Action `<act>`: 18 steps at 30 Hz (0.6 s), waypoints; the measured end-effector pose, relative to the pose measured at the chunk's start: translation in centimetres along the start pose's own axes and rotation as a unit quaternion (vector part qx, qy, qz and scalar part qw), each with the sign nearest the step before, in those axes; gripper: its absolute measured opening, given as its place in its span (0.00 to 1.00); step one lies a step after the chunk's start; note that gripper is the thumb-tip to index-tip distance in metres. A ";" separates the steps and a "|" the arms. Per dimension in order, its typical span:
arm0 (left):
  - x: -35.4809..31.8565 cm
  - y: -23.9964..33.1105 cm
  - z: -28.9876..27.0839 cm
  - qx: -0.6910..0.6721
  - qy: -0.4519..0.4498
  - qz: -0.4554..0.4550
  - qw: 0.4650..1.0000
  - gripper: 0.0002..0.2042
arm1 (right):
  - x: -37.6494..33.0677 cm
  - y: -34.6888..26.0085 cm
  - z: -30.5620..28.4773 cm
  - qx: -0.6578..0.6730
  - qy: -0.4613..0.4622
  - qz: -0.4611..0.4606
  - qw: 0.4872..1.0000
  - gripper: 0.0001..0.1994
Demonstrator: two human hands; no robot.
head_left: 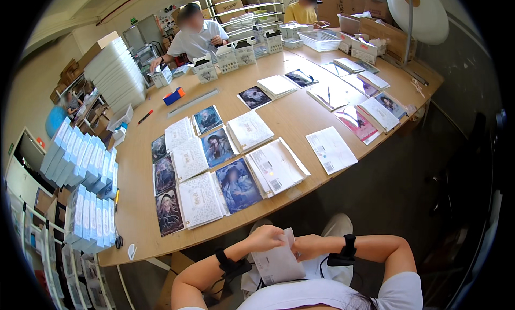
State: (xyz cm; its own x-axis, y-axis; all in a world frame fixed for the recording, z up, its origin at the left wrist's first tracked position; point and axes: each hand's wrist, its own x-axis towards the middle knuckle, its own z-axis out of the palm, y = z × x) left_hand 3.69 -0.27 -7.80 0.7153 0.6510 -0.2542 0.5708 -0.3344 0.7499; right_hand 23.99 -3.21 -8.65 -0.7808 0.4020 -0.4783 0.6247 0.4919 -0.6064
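Over my lap, a white paper envelope [278,266] with a small printed patch is held between both hands. My left hand [266,238] is closed on its upper edge, near a raised flap. My right hand [308,247] is closed at the envelope's right side by the flap, its fingertips partly hidden by the paper. On the table in front lie stacks of white patterned envelopes [199,200] and plain-backed ones [276,165]. Between them are illustrated prints [237,186] in dark blue tones. A single white envelope [331,150] lies near the front edge.
Blue-and-white boxes [88,219] are stacked at the left edge, beside scissors [119,241]. A tape roll [174,96], a ruler [193,102] and a red marker [145,117] lie farther back. Two people work across the table near cartons [226,58] and a white basket [320,41].
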 end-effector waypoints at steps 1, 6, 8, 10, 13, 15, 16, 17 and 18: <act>0.0 -0.1 0.0 -0.001 -0.002 0.004 1.000 0.13 | -0.1 -0.1 -0.1 -0.001 0.000 0.001 1.000 0.07; 0.1 -0.1 0.0 0.005 -0.003 0.014 1.000 0.14 | 0.1 0.2 0.1 -0.004 -0.010 -0.004 1.000 0.07; 0.0 -0.3 0.1 -0.001 0.004 0.016 1.000 0.14 | 0.1 0.4 0.2 -0.004 -0.008 -0.013 1.000 0.07; 0.0 -0.2 0.0 0.001 -0.001 0.010 1.000 0.14 | 0.0 0.2 0.0 -0.005 -0.011 -0.011 1.000 0.07; 0.0 -0.4 0.0 -0.003 0.000 0.007 1.000 0.14 | 0.0 0.2 0.0 -0.011 -0.009 -0.010 1.000 0.08; -0.1 -0.5 -0.1 0.004 0.005 0.007 1.000 0.15 | -0.2 -0.1 0.0 -0.025 -0.002 0.003 1.000 0.08; -0.1 -0.4 -0.2 0.013 0.008 0.006 1.000 0.15 | -0.4 -0.6 -0.1 -0.037 0.003 0.017 0.999 0.08; -0.2 -0.4 -0.2 0.022 0.011 0.006 1.000 0.15 | -0.8 -1.1 -0.2 -0.049 0.008 0.030 0.998 0.08; -0.3 -0.6 -0.1 0.023 0.024 0.001 0.999 0.15 | -1.2 -1.6 0.0 -0.069 0.035 0.039 0.996 0.08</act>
State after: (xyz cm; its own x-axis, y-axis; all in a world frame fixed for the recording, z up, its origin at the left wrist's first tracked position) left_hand 3.10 -0.19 -8.12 0.6963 0.6824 -0.2224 0.5887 -0.3659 0.7208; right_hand 23.93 -4.50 -7.09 -0.7297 0.4935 -0.4733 0.6831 0.5565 -0.4730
